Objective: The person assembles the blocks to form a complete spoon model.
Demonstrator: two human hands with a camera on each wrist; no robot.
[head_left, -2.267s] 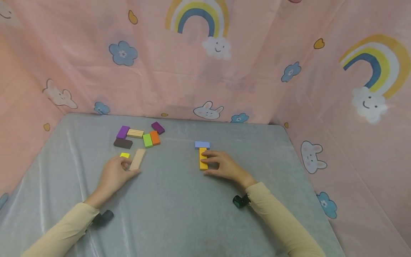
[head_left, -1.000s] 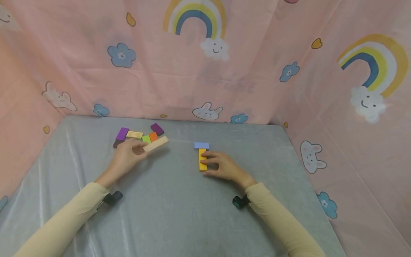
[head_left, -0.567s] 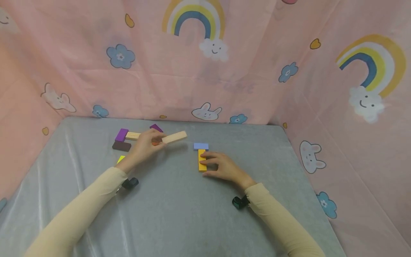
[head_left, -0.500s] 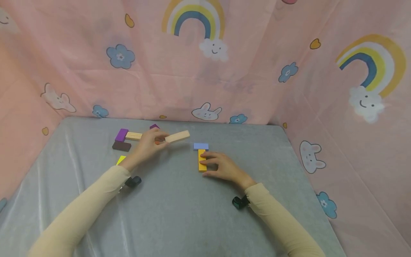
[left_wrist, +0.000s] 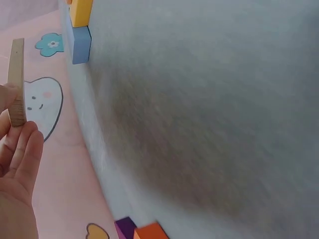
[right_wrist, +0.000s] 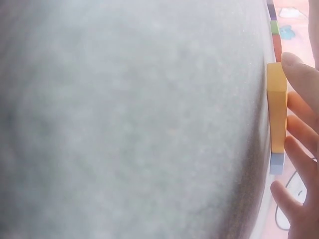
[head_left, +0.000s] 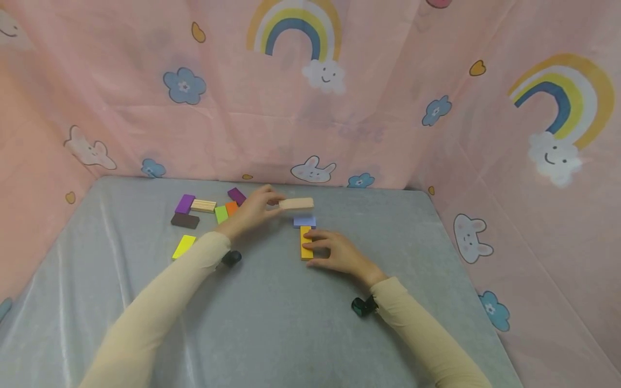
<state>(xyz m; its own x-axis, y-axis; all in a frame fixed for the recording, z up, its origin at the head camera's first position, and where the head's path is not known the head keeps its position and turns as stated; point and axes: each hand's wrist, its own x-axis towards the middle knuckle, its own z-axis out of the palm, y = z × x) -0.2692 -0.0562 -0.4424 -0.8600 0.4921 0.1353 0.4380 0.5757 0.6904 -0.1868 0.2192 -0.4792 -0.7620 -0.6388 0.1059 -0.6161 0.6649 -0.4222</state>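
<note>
My left hand (head_left: pixel 259 207) pinches one end of a plain wooden block (head_left: pixel 297 204); in the left wrist view the block (left_wrist: pixel 16 69) stands between thumb and fingers, with the table surface away to the side. In the head view it hangs just beyond a light blue block (head_left: pixel 304 222), overlapping its far edge. A yellow-orange block (head_left: pixel 306 242) meets the blue one end-on, forming a T. Fingertips of my right hand (head_left: pixel 339 253) rest on the yellow-orange block, thumb by its near end. In the right wrist view the fingers lie loosely along that block (right_wrist: pixel 277 109).
To the left on the grey cloth-covered table (head_left: pixel 271 323) lie purple (head_left: pixel 185 203), striped (head_left: pixel 203 206), dark brown (head_left: pixel 185 221), green (head_left: pixel 221 214), orange (head_left: pixel 231 208), dark purple (head_left: pixel 236 195) and yellow (head_left: pixel 184 246) blocks. A pink patterned curtain (head_left: pixel 233 140) borders the table's back and sides.
My left hand has picked up the plain wooden block beside the yellow one and carried it right, to beyond the blue block, turning it crosswise. My right hand has stayed at the yellow-orange block.
</note>
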